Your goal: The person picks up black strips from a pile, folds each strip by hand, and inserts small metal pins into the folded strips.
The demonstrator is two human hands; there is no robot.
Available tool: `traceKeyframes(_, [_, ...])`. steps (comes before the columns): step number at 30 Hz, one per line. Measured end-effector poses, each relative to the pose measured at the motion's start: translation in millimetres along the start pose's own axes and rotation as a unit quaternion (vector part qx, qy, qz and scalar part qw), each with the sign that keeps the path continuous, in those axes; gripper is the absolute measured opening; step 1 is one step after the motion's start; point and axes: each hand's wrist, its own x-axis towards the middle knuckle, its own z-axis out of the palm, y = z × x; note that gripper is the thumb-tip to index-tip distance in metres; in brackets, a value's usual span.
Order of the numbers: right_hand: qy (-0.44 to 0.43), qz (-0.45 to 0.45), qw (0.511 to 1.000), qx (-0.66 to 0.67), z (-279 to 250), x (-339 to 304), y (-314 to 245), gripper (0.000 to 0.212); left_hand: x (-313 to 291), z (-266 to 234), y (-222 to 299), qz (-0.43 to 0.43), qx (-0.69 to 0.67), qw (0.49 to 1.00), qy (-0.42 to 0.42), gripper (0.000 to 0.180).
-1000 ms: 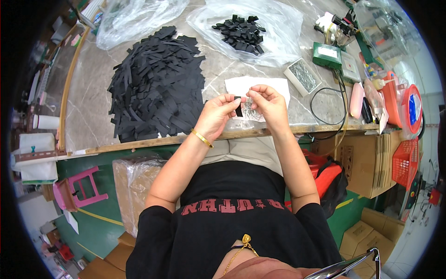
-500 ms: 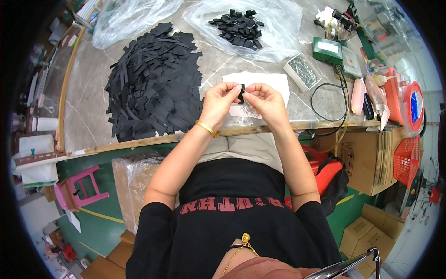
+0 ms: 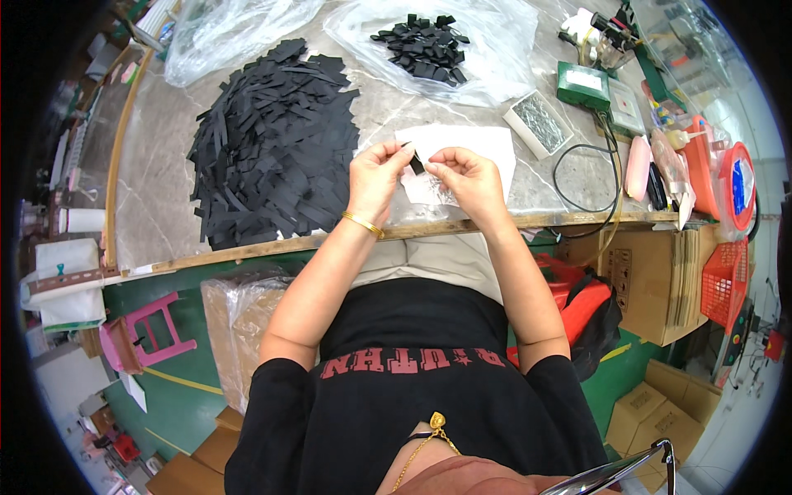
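Between the thumb and finger of my left hand [image 3: 378,175] is a short black fabric strip [image 3: 414,160], tilted over a white sheet of paper [image 3: 487,148]. My right hand [image 3: 470,180] is pinched close to the strip's right end; whatever sits in its fingertips is too small to make out. Loose thin metal pieces [image 3: 445,192] lie on the sheet below the fingers. To the left spreads a big heap of flat black strips [image 3: 276,148]. Beyond the sheet, a smaller pile of black pieces [image 3: 421,51] rests on a clear plastic bag [image 3: 503,49].
Right of the paper stands a white box of metal pieces [image 3: 540,124]. A green device [image 3: 582,85] with a looping black cable [image 3: 557,177] sits farther right, near an orange-red container [image 3: 701,165]. The table's wooden edge [image 3: 330,239] runs before me.
My hands have drawn slightly apart, the left going a little left and down. The black strip now slants and shows longer between them, and more of the paper is visible.
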Motion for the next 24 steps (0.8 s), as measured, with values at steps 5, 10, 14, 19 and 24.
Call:
traceKeyframes(5, [0.059,-0.174,0.915,-0.359,4,8,7,0.017,8,-12,2,0.010,-0.048,0.999,0.007,0.013])
traceKeyframes(10, [0.082,-0.228,0.929,-0.280,22,5,-14,0.012,7,-11,8,0.008,-0.012,1.000,0.026,0.011])
traceKeyframes(14, [0.065,-0.258,0.913,-0.311,28,3,-18,0.008,0,-5,9,0.015,0.029,0.999,0.016,0.010])
traceKeyframes(19, [0.062,-0.186,0.937,-0.288,24,-1,-19,0.008,-7,-7,4,0.031,0.069,0.997,-0.004,0.010])
traceKeyframes(24, [0.052,-0.274,0.912,-0.300,7,-5,-26,0.005,-13,-16,28,0.030,0.024,0.999,-0.012,0.011])
